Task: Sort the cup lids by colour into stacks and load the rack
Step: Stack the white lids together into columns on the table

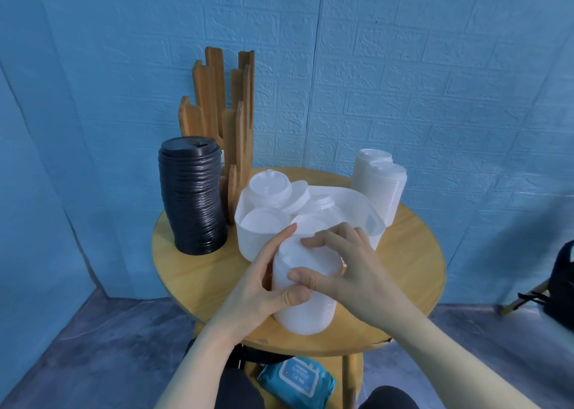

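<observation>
White lid stack (pixel 306 309) at table (pixel 413 253) 6 o'clock is gripped by left hand (pixel 264 287); top lid pinched by right hand (pixel 344 268). Black stack (pixel 192 197) at 10, bin (pixel 248 240) centre.

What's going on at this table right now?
A person is sorting cup lids. Both hands hold a stack of white lids at the table's front edge: the left hand grips its side, the right hand curls over its top. Loose white lids remain in the white tub behind. A black stack stands left, another white stack right. The wooden rack looks unloaded.
</observation>
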`<action>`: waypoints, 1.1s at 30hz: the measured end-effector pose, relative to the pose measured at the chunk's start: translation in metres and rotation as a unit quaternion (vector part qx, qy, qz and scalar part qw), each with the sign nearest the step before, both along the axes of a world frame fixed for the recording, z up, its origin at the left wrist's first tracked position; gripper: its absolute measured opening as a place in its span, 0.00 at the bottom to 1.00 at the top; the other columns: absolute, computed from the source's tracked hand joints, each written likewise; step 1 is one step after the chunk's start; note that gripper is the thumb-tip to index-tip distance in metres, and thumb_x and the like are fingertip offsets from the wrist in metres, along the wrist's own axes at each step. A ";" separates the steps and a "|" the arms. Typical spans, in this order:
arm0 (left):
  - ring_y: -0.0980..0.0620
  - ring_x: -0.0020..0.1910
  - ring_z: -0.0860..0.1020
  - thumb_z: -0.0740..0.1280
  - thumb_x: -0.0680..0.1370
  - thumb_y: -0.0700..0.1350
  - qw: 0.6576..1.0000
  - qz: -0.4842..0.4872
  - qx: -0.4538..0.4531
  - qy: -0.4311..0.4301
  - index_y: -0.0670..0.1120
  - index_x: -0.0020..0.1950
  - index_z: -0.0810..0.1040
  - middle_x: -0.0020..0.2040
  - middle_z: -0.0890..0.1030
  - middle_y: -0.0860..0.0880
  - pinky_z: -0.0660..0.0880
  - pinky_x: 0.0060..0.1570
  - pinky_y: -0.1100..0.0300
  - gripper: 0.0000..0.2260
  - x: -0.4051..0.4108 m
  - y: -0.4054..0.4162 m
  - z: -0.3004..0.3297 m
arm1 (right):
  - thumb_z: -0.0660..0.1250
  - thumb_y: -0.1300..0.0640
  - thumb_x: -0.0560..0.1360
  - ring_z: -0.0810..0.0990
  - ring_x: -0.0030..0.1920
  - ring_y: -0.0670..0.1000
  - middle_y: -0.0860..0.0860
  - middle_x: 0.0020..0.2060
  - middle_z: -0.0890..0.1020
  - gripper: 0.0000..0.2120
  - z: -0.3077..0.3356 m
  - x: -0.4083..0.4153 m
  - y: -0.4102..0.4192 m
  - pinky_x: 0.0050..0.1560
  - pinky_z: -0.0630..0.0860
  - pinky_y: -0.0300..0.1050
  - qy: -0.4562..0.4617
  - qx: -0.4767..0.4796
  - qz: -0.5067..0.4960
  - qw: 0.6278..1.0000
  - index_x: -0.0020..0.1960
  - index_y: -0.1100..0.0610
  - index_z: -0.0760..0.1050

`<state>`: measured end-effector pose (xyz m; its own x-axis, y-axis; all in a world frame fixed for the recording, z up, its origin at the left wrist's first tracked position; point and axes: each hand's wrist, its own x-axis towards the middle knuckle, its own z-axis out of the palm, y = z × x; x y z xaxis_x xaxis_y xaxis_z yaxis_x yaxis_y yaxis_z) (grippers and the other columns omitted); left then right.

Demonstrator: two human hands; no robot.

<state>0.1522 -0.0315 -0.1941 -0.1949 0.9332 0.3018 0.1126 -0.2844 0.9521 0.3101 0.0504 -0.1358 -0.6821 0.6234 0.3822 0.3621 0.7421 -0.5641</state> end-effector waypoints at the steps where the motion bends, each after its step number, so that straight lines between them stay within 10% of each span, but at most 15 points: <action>1: 0.55 0.71 0.72 0.81 0.60 0.64 1.000 0.003 0.001 -0.002 0.69 0.70 0.69 0.71 0.74 0.58 0.72 0.68 0.51 0.40 0.000 0.000 0.000 | 0.63 0.24 0.60 0.66 0.57 0.43 0.40 0.50 0.72 0.35 -0.001 -0.001 0.001 0.59 0.67 0.39 -0.003 -0.002 0.005 1.000 0.59 0.44 0.78; 7: 0.58 0.66 0.76 0.80 0.59 0.65 1.000 0.019 -0.003 -0.007 0.66 0.70 0.69 0.66 0.77 0.61 0.75 0.60 0.62 0.42 0.001 0.000 -0.001 | 0.64 0.37 0.72 0.73 0.52 0.39 0.42 0.47 0.80 0.19 0.014 -0.003 0.028 0.47 0.65 0.28 0.060 -0.087 0.072 0.992 0.52 0.49 0.83; 12: 0.61 0.66 0.74 0.79 0.59 0.67 1.000 0.027 -0.009 0.008 0.67 0.69 0.69 0.66 0.76 0.62 0.74 0.61 0.64 0.41 0.000 0.000 -0.001 | 0.70 0.56 0.76 0.71 0.58 0.53 0.50 0.57 0.77 0.17 0.013 -0.042 0.078 0.57 0.65 0.37 0.027 0.088 0.000 0.996 0.64 0.48 0.77; 18: 0.64 0.65 0.74 0.79 0.57 0.69 1.000 0.025 -0.019 0.005 0.66 0.70 0.68 0.65 0.76 0.65 0.74 0.58 0.68 0.43 -0.001 0.000 -0.001 | 0.69 0.51 0.76 0.60 0.70 0.55 0.51 0.70 0.67 0.17 0.016 -0.076 0.111 0.68 0.58 0.52 -0.135 0.172 -0.044 0.975 0.65 0.48 0.75; 23: 0.65 0.64 0.74 0.78 0.56 0.70 0.999 0.024 -0.023 0.005 0.65 0.70 0.67 0.64 0.76 0.67 0.74 0.57 0.69 0.45 -0.001 0.000 0.000 | 0.71 0.53 0.74 0.66 0.66 0.54 0.49 0.61 0.77 0.06 0.009 -0.063 0.115 0.60 0.59 0.50 -0.055 0.191 -0.044 0.979 0.50 0.52 0.82; 33: 0.67 0.62 0.75 0.80 0.55 0.68 1.000 0.024 -0.014 -0.010 0.64 0.70 0.68 0.62 0.77 0.68 0.73 0.55 0.71 0.46 0.002 -0.002 0.004 | 0.72 0.60 0.74 0.78 0.39 0.39 0.42 0.36 0.82 0.04 0.027 -0.016 0.073 0.42 0.68 0.28 0.244 -0.131 -0.015 0.961 0.41 0.53 0.80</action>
<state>0.1543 -0.0338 -0.1904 -0.2458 0.9305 0.2717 0.1057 -0.2529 0.9617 0.2938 0.1233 -0.1093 -0.4427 0.7582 0.4788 0.0256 0.5444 -0.8385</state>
